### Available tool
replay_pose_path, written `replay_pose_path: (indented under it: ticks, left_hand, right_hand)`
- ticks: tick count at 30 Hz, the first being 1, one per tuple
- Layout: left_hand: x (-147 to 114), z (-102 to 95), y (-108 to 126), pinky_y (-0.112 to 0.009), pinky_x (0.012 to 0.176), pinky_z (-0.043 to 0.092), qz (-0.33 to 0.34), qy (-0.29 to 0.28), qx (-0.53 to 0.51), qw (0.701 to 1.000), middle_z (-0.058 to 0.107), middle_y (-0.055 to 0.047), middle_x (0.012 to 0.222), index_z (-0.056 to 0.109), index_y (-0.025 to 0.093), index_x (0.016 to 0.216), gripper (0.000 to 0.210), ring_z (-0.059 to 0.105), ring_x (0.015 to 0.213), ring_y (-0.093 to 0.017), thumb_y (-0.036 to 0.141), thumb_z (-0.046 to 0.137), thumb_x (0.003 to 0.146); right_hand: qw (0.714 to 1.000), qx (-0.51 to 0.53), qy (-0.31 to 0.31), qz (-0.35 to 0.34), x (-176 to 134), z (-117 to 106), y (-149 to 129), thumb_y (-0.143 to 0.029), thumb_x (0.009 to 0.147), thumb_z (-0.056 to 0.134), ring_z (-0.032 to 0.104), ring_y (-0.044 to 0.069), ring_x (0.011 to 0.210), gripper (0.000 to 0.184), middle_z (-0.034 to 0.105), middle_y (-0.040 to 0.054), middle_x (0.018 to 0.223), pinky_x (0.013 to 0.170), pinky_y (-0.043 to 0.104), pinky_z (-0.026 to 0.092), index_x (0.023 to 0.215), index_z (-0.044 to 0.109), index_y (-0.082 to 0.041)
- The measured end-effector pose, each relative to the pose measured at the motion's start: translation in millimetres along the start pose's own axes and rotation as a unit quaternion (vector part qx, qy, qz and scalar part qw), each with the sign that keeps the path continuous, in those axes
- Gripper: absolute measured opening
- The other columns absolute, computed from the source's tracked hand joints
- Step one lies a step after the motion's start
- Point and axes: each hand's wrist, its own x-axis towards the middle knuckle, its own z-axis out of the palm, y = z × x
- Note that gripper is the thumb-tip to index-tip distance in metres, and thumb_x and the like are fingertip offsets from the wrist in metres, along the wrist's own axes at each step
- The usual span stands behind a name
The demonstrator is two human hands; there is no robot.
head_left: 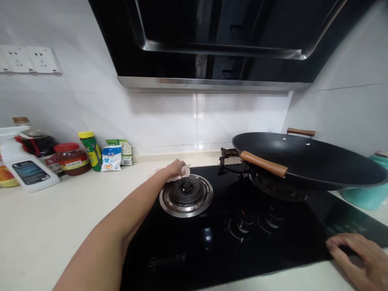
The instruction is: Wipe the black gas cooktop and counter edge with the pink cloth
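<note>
Left hand (176,169) holds cloth (184,173) between packets (111,159) and wok (309,159).

Black leads: black hob (188,238), black wok (309,157) with orange-brown handles (264,163), black hood (169,65) edged in silver! Here's silver again, circling the dark burner (186,192), then pinkish white on the cloth (184,173), cream for the counter (57,230), grey veins across the white wall (163,117), and a green shaker (93,152) topped in yellow!
</note>
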Motion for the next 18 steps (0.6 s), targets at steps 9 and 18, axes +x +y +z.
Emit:
replay_pose_path:
  ticks: [9,18]
  left_hand:
    - [26,-0.8,26,-0.034,0.081,0.056,0.046,-0.043,-0.009,0.998,0.074,-0.004,0.11,0.065,0.024,0.127,0.05,0.069,0.1,-0.026,0.025,0.078,0.078]
    - [-1,-6.4,7,-0.046,0.093,0.057,-0.017,-0.033,0.036,0.999,0.062,-0.01,0.131,0.06,0.018,0.131,0.04,0.065,0.111,-0.024,0.039,0.064,0.097]
  right_hand:
    - [1.0,-0.018,0.005,0.019,1,-8,-19,-0.065,0.079,0.048,0.064,0.031,0.098,0.04,0.072,0.0075,0.102,0.082,0.047,0.053,0.08,0.067,-0.031]
    - [1.0,-0.004,0.008,0.026,0,-8,-14,-0.059,0.08,0.048,0.066,0.031,0.096,0.035,0.071,0.0083,0.1,0.081,0.046,0.052,0.079,0.065,-0.029]
